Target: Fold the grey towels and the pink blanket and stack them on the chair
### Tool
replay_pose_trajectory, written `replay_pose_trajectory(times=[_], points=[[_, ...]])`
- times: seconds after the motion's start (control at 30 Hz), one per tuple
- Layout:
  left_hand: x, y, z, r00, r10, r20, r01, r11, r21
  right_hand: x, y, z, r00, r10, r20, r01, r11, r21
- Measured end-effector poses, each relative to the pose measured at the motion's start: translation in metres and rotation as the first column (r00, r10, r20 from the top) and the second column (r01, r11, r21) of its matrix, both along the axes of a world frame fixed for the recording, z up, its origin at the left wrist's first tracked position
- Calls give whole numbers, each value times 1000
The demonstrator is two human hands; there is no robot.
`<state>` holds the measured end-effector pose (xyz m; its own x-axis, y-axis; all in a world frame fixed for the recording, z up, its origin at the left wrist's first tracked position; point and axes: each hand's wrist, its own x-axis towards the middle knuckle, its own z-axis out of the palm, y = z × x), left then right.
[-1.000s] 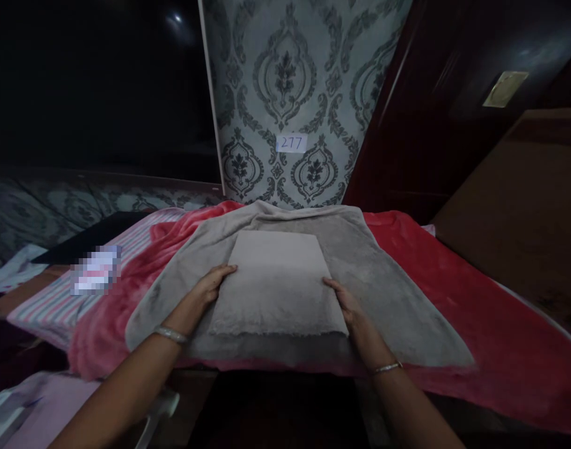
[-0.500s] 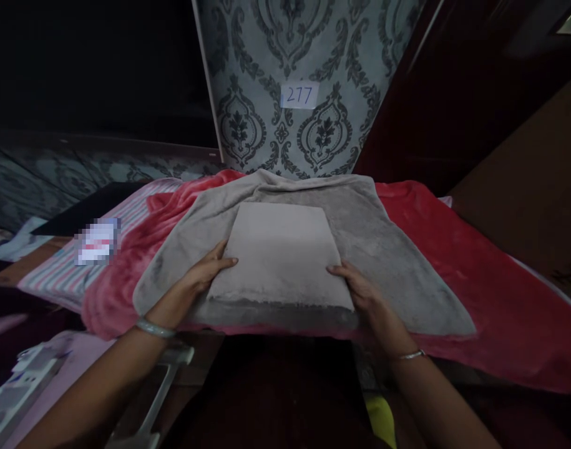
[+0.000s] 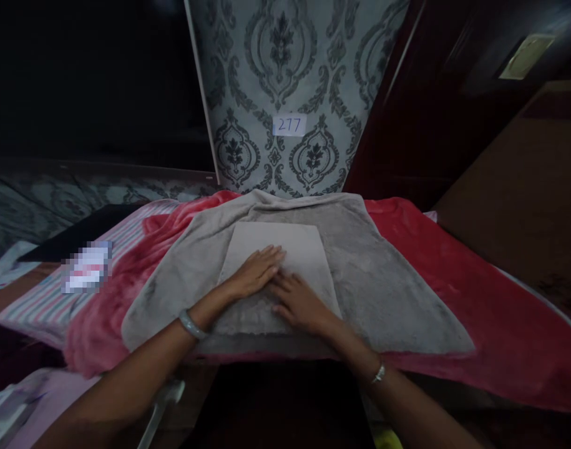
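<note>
My hands have moved from the pad's sides onto its top. The pad [image 3: 304,246] lies flat on the grey blanket [image 3: 383,293], its fuzzy edge nearest me. My right hand [image 3: 301,304] rests palm down, fingers slightly spread, thumb apart; my left hand [image 3: 253,273], just beyond, has its fingers nearly together. I'd judge the pad light, soft-skinned, fairly stiff, not fragile: best held by both sides.

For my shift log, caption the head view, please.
Both hands flat on a pale folded cloth, over a grey blanket.
</note>
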<state>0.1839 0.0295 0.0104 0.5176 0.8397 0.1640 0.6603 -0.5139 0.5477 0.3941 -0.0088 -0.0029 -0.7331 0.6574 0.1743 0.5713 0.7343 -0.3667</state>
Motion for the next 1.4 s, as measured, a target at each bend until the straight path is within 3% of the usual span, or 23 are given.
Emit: replay_pose_trajectory(times=[0.07,0.17,0.33,0.47,0.7,0.97,1.13,1.4], points=[[7,3,-15,987,-18,-159,19,1000,8,-7,-5,-9,995,37,97,-40,999,25],[5,6,-26,956,-30,-292,38,999,19,-7,-8,-16,994,26,106,-31,998,48],[4,21,-18,928,-67,-366,89,995,42,-5,-7,-14,997,37,63,-37,999,12],[16,53,-14,906,-100,-411,145,986,79,-6,-6,-17,998,31,54,-30,999,-16],[28,125,-9,902,39,-431,-16,998,56,-3,-2,-19,997,67,49,-62,994,-89],[30,182,-10,888,121,-444,-143,990,-17,0,-5,-11,997,63,-43,-69,987,-147],[30,191,-14,894,168,-416,-174,984,23,2,-4,-4,998,65,-26,-69,983,-167],[35,179,-8,873,257,-415,-216,966,145,-1,-5,-4,998,37,-49,-44,988,-151]])
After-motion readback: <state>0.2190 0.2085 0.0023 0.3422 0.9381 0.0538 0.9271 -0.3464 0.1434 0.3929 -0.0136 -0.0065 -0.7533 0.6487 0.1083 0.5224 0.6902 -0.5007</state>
